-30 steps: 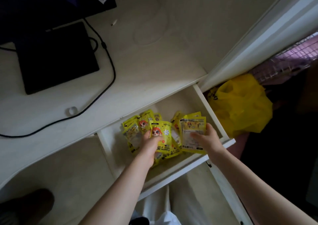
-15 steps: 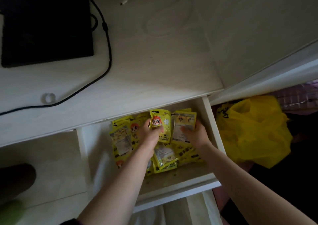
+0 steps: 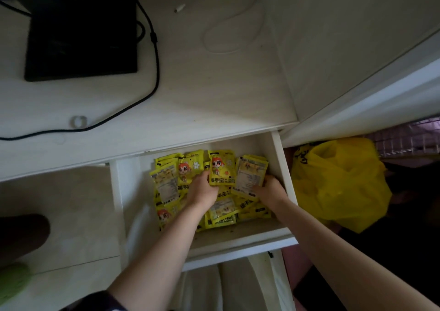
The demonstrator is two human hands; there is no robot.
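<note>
Left hand [image 3: 202,190] grips a yellow cartoon-printed plastic packet [image 3: 222,168], right hand [image 3: 270,190] a yellow label-side packet [image 3: 251,175]; fingers partly hidden behind both.

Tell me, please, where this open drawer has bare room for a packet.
Bare floor shows along the left wall of the white drawer, beside the heap of yellow foil packets, and by its front panel. Middle and right are crowded: left hand and right hand grip packets.

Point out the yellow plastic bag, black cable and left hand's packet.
yellow plastic bag [image 3: 340,184], head view, crumpled middle
black cable [image 3: 156,72], head view, stretch on desk
hand-warmer packet [image 3: 221,168], head view, cartoon front
</note>
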